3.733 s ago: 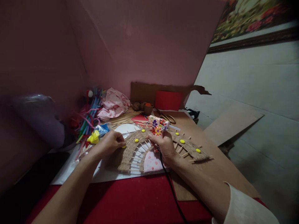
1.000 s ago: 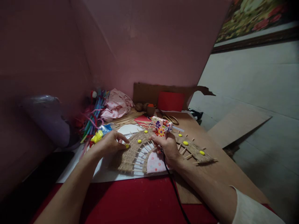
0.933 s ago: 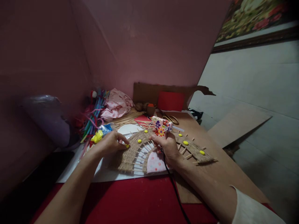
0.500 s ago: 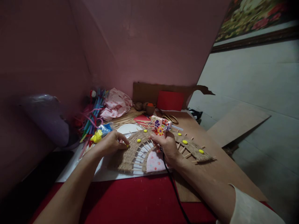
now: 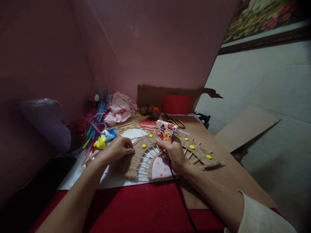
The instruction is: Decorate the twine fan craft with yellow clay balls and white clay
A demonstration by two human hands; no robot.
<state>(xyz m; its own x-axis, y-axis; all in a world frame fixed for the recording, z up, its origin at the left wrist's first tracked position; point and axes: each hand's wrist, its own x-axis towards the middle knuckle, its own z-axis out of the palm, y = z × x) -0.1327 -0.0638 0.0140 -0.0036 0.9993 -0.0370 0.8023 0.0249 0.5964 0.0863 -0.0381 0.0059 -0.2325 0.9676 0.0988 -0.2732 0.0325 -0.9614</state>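
A half-round fan-shaped piece of woven twine (image 5: 132,165) on wooden sticks lies flat, with pink flowered cloth (image 5: 160,168) at its inner middle. Several yellow oval pieces (image 5: 191,147) dot its band. My right hand (image 5: 173,152) is wrapped round the handle of a flower-patterned glue gun (image 5: 167,129) above the band; the nozzle points left and away, and a clear glue stick sticks out behind. My left hand (image 5: 120,149) rests at the band's left part, thumb and fingertips pressed together. Whatever lies under those fingertips is hidden.
Behind stand scissors (image 5: 178,123), a small brown pot (image 5: 155,113), thin sticks (image 5: 130,119) and crumpled pink cloth (image 5: 121,108). Yellow and blue packets (image 5: 100,142) and pipe cleaners (image 5: 97,124) lie left. A black cord (image 5: 181,194) trails over the red table cover (image 5: 136,207). Brown board (image 5: 233,181) extends right.
A yellow bit that showed at my left fingertips is now covered, and those fingers have drawn closer together. My right hand and the glue gun have hardly moved.
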